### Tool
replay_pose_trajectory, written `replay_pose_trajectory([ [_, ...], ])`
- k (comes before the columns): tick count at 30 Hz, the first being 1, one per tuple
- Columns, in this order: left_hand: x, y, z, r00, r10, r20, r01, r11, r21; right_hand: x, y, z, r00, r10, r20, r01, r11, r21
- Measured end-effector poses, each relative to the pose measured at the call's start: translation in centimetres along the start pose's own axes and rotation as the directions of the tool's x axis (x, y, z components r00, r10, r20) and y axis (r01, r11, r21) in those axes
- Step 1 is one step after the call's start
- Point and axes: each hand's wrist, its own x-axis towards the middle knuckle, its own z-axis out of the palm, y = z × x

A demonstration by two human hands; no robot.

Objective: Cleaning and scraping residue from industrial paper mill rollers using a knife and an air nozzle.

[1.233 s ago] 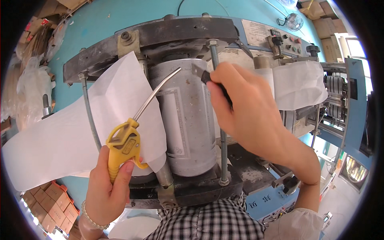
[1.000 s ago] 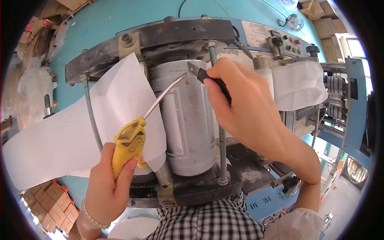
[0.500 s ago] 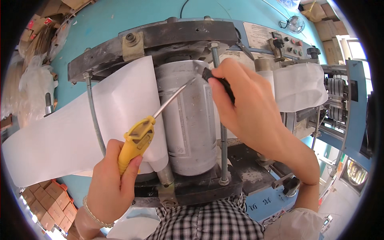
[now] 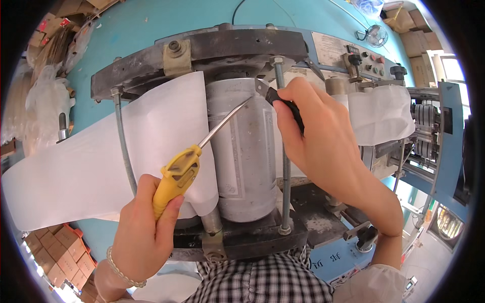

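So, knife (image 4: 273, 96) in right hand (image 4: 323, 132)

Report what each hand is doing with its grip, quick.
Left hand: closed, holding the yellow air gun.
Right hand: closed, holding the black-handled knife.

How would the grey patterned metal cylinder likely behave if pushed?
The grey patterned metal cylinder would probably turn rather than tip, being round and lying between long dark metal bars. It looks heavy, given its bulky body.
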Motion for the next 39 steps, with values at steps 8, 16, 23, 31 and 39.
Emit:
replay_pose_trajectory([
  [8,-0.2,0.0,-0.1,1.000,-0.026,0.016,0.026,1.000,0.000,0.0,0.1,-0.4,0.996,-0.035,0.088,0.034,0.999,0.005],
  [16,0.0,-0.1,-0.1,0.999,-0.024,0.044,0.024,1.000,0.008,-0.1,0.1,0.0,0.999,0.002,0.032,-0.002,1.000,-0.009],
  [23,0.5,0.2,-0.2,0.998,-0.048,0.033,0.049,0.999,-0.017,-0.2,0.4,-0.1,0.999,-0.035,0.039,0.034,0.999,0.015],
  [31,-0.5,0.2,-0.9,0.988,-0.126,0.085,0.134,0.986,-0.097,0.2,3.1,-3.5,0.991,0.004,-0.131,0.024,0.976,0.217],
  [39,-1.4,2.0,-0.1,0.963,-0.210,0.168,0.260,0.889,-0.377,-2.8,7.2,-0.6,0.981,0.177,0.074,-0.191,0.870,0.455],
])
